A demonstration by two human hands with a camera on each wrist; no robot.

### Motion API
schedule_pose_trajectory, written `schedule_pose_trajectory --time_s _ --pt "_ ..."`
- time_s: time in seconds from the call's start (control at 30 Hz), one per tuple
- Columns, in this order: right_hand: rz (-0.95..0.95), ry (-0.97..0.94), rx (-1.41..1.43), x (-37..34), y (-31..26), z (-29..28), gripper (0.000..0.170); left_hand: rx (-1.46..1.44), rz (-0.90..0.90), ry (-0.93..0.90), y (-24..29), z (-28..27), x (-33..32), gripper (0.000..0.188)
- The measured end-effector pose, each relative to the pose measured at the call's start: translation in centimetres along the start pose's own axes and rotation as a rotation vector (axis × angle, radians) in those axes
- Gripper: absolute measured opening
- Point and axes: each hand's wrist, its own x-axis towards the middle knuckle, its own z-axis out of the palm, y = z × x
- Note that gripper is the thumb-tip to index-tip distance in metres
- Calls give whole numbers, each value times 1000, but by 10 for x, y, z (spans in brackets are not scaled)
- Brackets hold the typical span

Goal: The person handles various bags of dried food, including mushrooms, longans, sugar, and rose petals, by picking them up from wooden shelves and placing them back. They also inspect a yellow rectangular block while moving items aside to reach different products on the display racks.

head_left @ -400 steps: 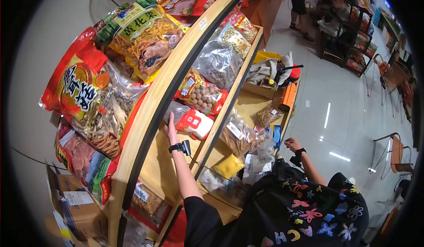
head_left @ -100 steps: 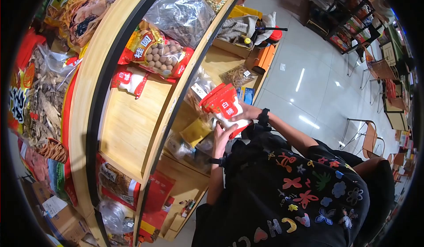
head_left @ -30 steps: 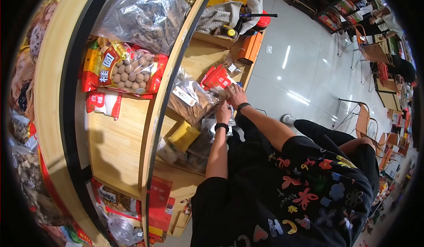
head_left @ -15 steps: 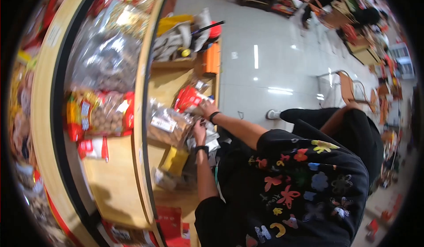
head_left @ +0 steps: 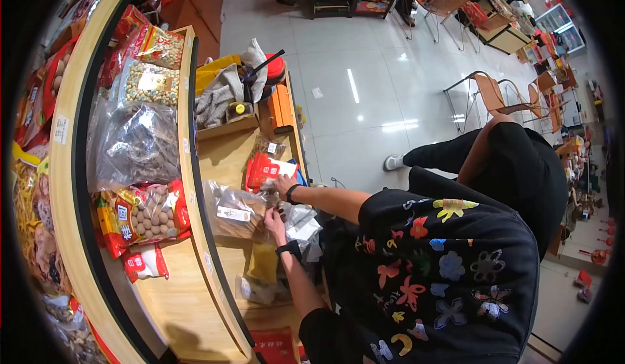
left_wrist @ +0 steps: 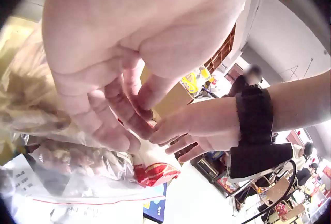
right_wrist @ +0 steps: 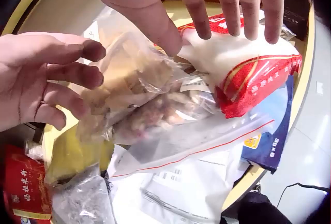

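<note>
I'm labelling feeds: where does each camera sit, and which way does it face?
Head: on the head, facing forward and down at the shelf; left hand, right hand and black shirt show.
Left wrist: worn there, facing past the left hand toward the right hand and right forearm.
Right wrist: worn there, facing past the right hand onto the red and white bag; left hand shows.
Shared: head and right wrist both show the yellow packet.

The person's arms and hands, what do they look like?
The left hand and right hand are bare, without gloves. Each wears a black wristband; the right one carries a boxy black case. The shirt sleeves are short and black.
</note>
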Motion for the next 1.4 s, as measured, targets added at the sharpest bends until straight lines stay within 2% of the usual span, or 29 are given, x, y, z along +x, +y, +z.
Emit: schedule_pose_trajectory --time_s 0.03,0.17,0.23,0.3,0.37,0.43,0.47,0.53,0.63,0.7,0.73,0.83,0.9,0.97,1.0,1.17,1.3,1.4 --pt "3 0 5 -2 -6 -2 38 -93 -17 14 -2 -2 0 20" --pt "-81 55 231 -2 -34 -6 37 -156 -89 23 16 -17 -9 20" --pt "-250 33 250 0 -51 -14 35 -150 -113 23 30 -25 -13 21" --pt "-305 79 359 -4 -72 -27 29 -255 -147 124 42 -33 -21 20" --pt "-361 125 464 -14 -91 -50 25 -256 -156 138 53 -45 -29 20" --pt "-542 183 538 -26 -105 -74 18 -234 -11 233 58 -54 -34 21" --pt "-542 182 538 -33 -111 -84 18 -126 11 238 54 -63 -34 24" --pt "-736 309 534 -42 -122 -96 17 -123 38 266 73 -69 -46 25" --pt "-829 366 573 -53 -139 -110 20 -128 69 326 98 -79 -65 30" --pt "-829 342 567 -60 -148 -114 21 -190 70 307 97 -90 -72 30" --pt "-834 382 555 -62 -152 -115 23 -20 118 316 96 -98 -76 28" --pt "-861 414 510 -63 -162 -109 29 -79 131 310 132 -104 -93 27" --pt "-855 366 499 -64 -166 -103 32 -65 166 338 136 -112 -101 26" --pt "-876 407 464 -64 -168 -97 33 56 167 342 145 -120 -112 26" --pt "-880 409 441 -66 -168 -98 33 16 145 331 153 -123 -118 26" --pt "-911 383 427 -78 -183 -110 33 -1 174 440 167 -157 -141 27" --pt "-997 503 409 -80 -204 -111 31 -70 190 504 187 -190 -162 30" --pt "-955 527 340 -88 -215 -115 34 -65 262 593 194 -221 -168 30"
